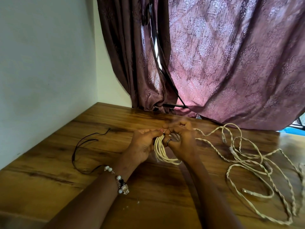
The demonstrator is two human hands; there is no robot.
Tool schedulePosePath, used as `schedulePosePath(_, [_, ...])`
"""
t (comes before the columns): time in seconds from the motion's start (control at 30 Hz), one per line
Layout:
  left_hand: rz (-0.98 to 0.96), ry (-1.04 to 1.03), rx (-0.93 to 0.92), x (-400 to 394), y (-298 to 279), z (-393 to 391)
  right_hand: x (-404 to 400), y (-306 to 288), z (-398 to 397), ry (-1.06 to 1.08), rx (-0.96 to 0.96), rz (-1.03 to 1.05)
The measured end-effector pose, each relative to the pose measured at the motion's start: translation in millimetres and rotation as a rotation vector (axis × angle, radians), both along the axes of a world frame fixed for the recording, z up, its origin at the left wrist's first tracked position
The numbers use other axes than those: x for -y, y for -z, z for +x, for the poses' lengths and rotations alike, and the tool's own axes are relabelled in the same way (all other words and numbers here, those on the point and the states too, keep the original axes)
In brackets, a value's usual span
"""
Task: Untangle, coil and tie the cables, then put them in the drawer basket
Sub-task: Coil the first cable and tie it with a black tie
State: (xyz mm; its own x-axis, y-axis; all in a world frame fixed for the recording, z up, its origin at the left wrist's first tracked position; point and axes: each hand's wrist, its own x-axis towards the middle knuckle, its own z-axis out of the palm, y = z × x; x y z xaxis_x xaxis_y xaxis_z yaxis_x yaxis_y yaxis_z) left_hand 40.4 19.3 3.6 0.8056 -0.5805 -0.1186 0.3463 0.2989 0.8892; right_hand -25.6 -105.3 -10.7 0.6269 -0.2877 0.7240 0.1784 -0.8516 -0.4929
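Note:
A small coil of cream cable (160, 150) hangs between my two hands just above the wooden table (82, 162). My left hand (143, 146) pinches the top of the coil with thumb and fingers. My right hand (180, 142), with a ring on one finger, grips the same coil from the right side. From my right hand the rest of the cream twisted cable (247, 162) trails in loose tangled loops across the right half of the table. A thin dark cord (82, 144) lies loose on the table to the left of my left hand.
A white wall (41, 71) borders the table on the left. A purple patterned curtain (231, 63) hangs at the back and rests on the table's far edge. My left wrist wears a beaded bracelet (120, 182).

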Motion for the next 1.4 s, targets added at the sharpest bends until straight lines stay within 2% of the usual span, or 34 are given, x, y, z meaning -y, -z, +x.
schedulePosePath(0.13, [-0.016,0.021,-0.031,-2.0,-0.7,-0.2,11.8,4.9,3.1,-0.167,-0.115,0.153])
schedulePosePath(0.27, [-0.06,0.044,-0.082,-1.2,-0.3,2.2,18.8,1.0,-2.5,-0.213,-0.145,0.225])
schedulePosePath(0.53, [-0.126,0.026,-0.141,-1.7,0.8,9.1,9.7,-8.3,-4.0,0.066,0.037,0.154])
schedulePosePath(0.67, [-0.084,0.05,-0.116,-1.8,1.0,9.2,3.1,-12.2,-7.3,-0.159,-0.025,0.488])
schedulePosePath(0.87, [-0.039,0.071,-0.083,-2.7,0.8,8.4,-2.6,-12.9,-11.5,-0.306,0.002,0.698])
schedulePosePath(1.17, [-0.021,0.124,-0.075,-5.6,-0.3,5.5,-1.1,-11.2,-14.4,-0.31,0.011,0.742])
schedulePosePath(1.4, [0.001,0.163,-0.061,-5.2,-0.5,5.5,2.1,-14.5,-16.2,-0.296,-0.043,0.697])
